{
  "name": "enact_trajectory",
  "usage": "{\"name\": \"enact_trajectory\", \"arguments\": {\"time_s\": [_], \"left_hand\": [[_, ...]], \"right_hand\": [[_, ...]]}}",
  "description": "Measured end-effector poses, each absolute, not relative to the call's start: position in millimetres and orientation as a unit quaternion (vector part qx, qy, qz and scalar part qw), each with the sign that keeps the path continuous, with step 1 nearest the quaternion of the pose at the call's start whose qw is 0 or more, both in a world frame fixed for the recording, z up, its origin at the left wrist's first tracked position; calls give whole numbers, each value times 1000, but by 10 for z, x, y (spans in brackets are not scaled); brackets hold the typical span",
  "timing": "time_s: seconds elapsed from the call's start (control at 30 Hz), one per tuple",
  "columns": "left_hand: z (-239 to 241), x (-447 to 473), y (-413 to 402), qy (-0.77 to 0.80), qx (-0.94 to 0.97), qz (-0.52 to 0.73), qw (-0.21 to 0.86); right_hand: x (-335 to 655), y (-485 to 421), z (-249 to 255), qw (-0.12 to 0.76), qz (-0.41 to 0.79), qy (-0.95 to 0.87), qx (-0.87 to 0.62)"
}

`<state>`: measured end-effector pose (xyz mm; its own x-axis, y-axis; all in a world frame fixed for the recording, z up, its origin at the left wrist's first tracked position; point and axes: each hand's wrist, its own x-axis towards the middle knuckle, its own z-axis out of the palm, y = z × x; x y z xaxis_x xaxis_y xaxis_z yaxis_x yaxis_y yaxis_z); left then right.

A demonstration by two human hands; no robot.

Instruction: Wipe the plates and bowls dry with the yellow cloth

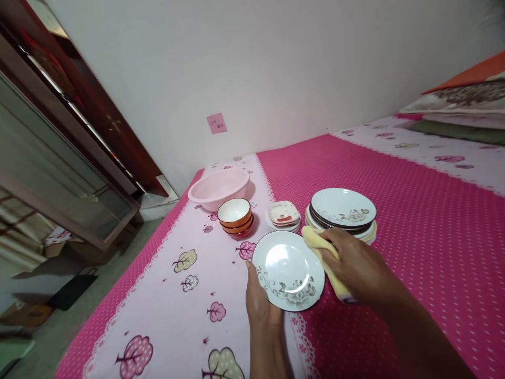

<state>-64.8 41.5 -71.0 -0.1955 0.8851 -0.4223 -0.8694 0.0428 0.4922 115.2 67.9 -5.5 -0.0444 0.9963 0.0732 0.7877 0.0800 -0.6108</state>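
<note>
Now the left hand (260,302) grips a white plate (288,269) by its seven-o'clock rim. The right hand (357,266), closed on a yellow cloth (320,247), rests at the plate's three-o'clock edge.

Soft, even indoor light fills the room, bright on the white wall (276,63). A glare patch shines on the held plate (288,269). Shadows under the dishes are faint. Edges bend with wide-angle distortion; the near forearms blur slightly.

One pink basin (219,188) at 11 o'clock; one stack of orange bowls (235,217); one stack of square dishes (283,215); one plate stack (342,213) at 1 o'clock; one loose plate (288,269); one yellow cloth (320,248).
</note>
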Motion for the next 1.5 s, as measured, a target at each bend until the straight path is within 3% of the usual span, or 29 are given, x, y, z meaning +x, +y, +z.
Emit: {"name": "enact_trajectory", "arguments": {"time_s": [1.5], "left_hand": [[-663,-616,418,343,26,696,631]], "right_hand": [[1164,680,-70,236,215,-702,-637]]}}
